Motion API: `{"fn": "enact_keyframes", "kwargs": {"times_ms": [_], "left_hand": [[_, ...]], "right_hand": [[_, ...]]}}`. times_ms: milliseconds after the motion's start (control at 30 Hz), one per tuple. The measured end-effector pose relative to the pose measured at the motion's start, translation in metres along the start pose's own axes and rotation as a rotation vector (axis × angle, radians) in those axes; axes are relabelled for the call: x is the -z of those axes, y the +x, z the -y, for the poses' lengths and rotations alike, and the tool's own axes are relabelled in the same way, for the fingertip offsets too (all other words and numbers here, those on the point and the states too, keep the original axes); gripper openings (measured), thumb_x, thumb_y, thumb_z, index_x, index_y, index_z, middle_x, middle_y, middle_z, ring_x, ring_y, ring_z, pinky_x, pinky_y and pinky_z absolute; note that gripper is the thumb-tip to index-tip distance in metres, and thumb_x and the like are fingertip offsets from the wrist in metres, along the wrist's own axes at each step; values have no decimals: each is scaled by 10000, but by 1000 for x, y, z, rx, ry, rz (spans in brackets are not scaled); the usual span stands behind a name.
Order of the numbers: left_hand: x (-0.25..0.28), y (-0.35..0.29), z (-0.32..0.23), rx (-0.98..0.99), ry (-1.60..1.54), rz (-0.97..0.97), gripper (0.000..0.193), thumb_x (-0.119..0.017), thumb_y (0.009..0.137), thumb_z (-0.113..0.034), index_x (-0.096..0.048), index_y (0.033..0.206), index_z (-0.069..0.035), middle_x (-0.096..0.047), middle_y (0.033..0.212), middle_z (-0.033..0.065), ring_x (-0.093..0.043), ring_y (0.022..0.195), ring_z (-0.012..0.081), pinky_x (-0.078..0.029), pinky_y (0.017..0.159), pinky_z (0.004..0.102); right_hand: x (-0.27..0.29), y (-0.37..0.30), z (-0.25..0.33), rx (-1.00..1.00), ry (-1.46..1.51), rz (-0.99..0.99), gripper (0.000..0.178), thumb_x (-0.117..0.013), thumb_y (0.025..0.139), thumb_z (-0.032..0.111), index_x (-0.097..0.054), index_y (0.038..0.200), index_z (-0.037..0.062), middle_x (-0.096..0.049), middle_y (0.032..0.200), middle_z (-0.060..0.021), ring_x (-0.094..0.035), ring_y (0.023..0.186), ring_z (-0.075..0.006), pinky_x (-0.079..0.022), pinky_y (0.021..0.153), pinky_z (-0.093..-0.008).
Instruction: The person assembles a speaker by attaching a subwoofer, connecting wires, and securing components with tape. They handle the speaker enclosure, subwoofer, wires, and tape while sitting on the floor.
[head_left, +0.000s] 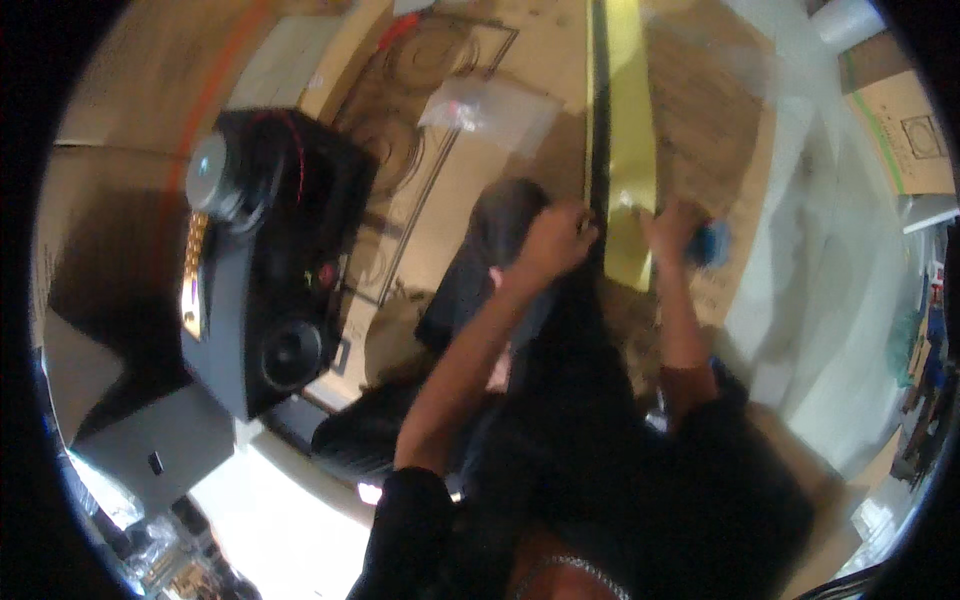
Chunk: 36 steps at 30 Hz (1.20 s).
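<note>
A long, wide yellow strip (630, 120) runs from the far edge toward me, with a narrow black strip (598, 100) along its left side. My left hand (556, 242) is closed, its fingertips at the black strip's left edge. What it grips is too blurred to make out. On the other side, my right hand (676, 228) pinches the right edge of the yellow strip near its near end. A blue object (711, 243) shows just right of that hand; its kind is unclear.
Printed cardboard (470, 110) lies under the strips, with a clear plastic bag (500, 112) on it. At left stands a black speaker cabinet (270, 260) with a round driver (212, 178) on top. Cardboard boxes (905, 130) are at far right.
</note>
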<state>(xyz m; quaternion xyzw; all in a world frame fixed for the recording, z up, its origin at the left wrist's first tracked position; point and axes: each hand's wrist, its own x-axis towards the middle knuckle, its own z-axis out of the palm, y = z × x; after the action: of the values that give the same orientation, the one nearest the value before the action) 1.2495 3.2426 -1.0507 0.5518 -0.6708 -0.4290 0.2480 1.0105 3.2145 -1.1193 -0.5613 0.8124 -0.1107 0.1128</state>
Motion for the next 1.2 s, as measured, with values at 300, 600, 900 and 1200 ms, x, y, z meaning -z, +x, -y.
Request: {"fn": "enact_keyframes", "kwargs": {"times_ms": [300,600,900,1200], "left_hand": [[-77,-31,-10,-306,652,104,652,-838,680,-226,-626,1284,-103,-590,1317,122,-588,1173,374,-496,1014,470],[-29,-42,-25,-585,542,-461,294,-749,737,-89,-742,1025,-143,-667,960,31,-666,872,214,-563,733,331],[0,-72,-46,-653,228,-633,360,-806,640,69,-736,955,-89,-662,895,46,-659,787,232,-551,677,333],[32,-55,-116,-560,4,-469,352,-829,691,48,-736,1014,-53,-696,976,92,-673,778,223,-561,670,338]], "right_hand": [[9,28,8,-261,724,154,442,-706,893,327,-710,1201,10,-719,1132,-196,-674,1037,-319,-496,911,-406],[116,25,43,-430,1457,604,509,-689,934,362,-638,1272,-16,-701,1158,-131,-673,1035,-226,-528,894,-394],[131,-80,50,-243,1770,815,474,-717,928,159,-572,1352,6,-673,1239,-113,-669,1120,-244,-530,994,-373],[191,-105,92,67,1300,352,272,-697,981,180,-665,1196,18,-700,1052,-15,-636,946,-75,-501,846,-232]]}}
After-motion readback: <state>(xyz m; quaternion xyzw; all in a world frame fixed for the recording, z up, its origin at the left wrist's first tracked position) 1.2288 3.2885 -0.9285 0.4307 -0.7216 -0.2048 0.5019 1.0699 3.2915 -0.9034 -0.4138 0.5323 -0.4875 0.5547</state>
